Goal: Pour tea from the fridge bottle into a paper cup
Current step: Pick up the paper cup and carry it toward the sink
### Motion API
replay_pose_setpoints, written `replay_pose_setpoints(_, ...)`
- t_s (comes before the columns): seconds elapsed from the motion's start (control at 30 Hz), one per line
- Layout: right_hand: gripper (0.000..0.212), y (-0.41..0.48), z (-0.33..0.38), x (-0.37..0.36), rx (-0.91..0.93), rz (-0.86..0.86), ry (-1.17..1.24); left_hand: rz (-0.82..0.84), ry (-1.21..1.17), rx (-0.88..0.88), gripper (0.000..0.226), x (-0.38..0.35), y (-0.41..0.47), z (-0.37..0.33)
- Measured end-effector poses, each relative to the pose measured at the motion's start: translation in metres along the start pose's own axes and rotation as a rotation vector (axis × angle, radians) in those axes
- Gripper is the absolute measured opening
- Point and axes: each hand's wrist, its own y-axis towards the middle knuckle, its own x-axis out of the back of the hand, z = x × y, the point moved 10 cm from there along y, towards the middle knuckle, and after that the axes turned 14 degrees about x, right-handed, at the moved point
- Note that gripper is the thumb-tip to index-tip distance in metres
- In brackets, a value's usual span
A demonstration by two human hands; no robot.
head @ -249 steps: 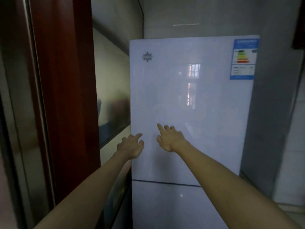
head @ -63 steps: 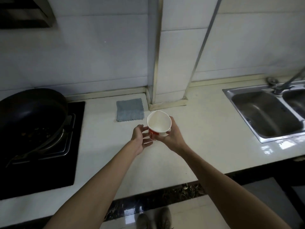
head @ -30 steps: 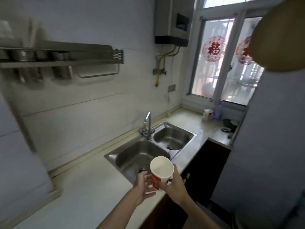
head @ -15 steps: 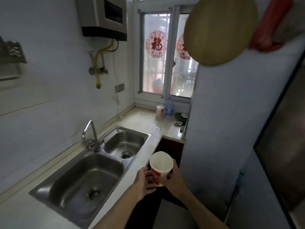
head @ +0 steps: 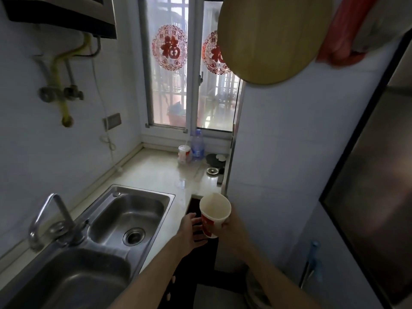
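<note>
View swinging from stove to window end

The person is turning right along the tabletop [head: 156, 172]: pan and cloth are gone from view, the sink [head: 124, 215] is sliding lower left, the window [head: 189, 74] is filling the top, and the cup [head: 214, 214] is riding along over the tabletop's edge.

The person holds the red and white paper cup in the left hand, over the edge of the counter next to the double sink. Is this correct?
Not quite. The head view shows the paper cup gripped in the right hand; the left hand is open beside it, fingers near the cup's side. The rest holds: the cup is red and white, held at the counter edge next to the double sink.
</note>
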Motion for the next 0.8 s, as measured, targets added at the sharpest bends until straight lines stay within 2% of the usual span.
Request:
replay_pose_setpoints(0.2, 0.056, 0.046, -0.031, -0.008, -0.007, 0.008, -0.033, 0.005, 0.018, -0.007, 0.047, 0.0, 0.04, -0.043)
replay_pose_setpoints(0.6, 0.063, 0.159, -0.092, -0.015, 0.018, 0.098, 0.035, -0.089, -0.051, -0.056, 0.037, -0.013, 0.116, -0.137)
replay_pose_setpoints(0.8, 0.079, 0.214, -0.113, -0.018, 0.047, 0.128, 0.098, -0.124, -0.06, -0.059, 0.035, -0.021, 0.156, -0.182)
